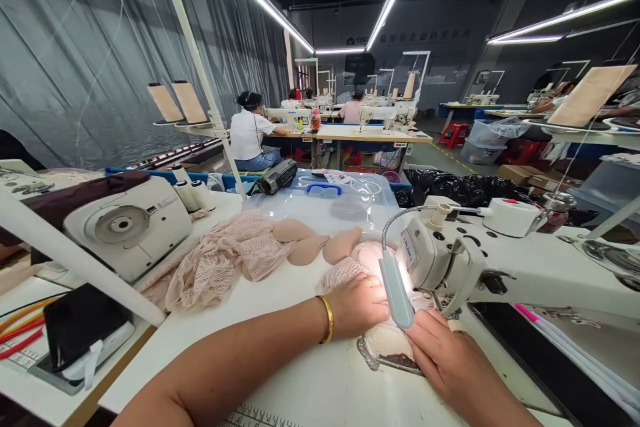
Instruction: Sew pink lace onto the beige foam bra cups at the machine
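Lying against the far side of the left hand (357, 307), pink cloth (344, 272) sits leftward of the right hand (440, 345); both grips unclear.

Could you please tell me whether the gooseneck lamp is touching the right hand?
Cannot tell: in the head view, the gooseneck lamp visually meets the right hand at its tip, but depth is unclear.

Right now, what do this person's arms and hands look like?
Neither the left hand nor the right hand wears a glove, and the forearms show no sleeves. The left wears a gold-coloured bangle and a thin gold-coloured ring.
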The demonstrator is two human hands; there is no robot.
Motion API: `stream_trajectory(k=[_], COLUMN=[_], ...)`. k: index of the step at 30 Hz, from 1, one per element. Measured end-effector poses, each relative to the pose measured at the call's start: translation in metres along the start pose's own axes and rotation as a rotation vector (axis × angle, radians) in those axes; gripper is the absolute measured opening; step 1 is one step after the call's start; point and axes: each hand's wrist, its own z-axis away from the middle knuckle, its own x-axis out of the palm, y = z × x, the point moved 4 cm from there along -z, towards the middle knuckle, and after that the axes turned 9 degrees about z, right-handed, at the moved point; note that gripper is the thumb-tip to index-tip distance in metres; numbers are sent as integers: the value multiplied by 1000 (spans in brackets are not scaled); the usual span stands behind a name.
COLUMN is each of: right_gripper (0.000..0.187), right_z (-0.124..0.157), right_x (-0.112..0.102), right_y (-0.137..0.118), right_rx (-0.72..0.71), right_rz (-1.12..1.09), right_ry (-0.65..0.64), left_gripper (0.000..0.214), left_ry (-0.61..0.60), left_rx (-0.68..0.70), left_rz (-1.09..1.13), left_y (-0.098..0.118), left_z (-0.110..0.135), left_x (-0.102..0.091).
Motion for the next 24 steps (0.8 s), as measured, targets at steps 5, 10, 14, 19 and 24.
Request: stream_trajectory(k=[5,10,14,19,24], right_gripper=[30,28,27,26,27], right_z=[-1,0,-2,0,-2], right_x=[-3,0,1,4,2], right_y=[-5,-3,-3,1,-8], right_rx=[-14,0,14,75,287], right_rz=[-29,-48,-45,-136,-449], right_ry=[-24,-24,4,-27,-15], left_gripper=[19,17,19,6,26], left_ry=[-7,-58,-85,-89,-61], left_rx=[3,-28,-113,-228,-237], left_rz=[54,29,20,71,126], left_y=[5,1,-2,-8,-8], left_z=[4,2,0,-1,10], left_x=[-5,-4,-5,-4,-14])
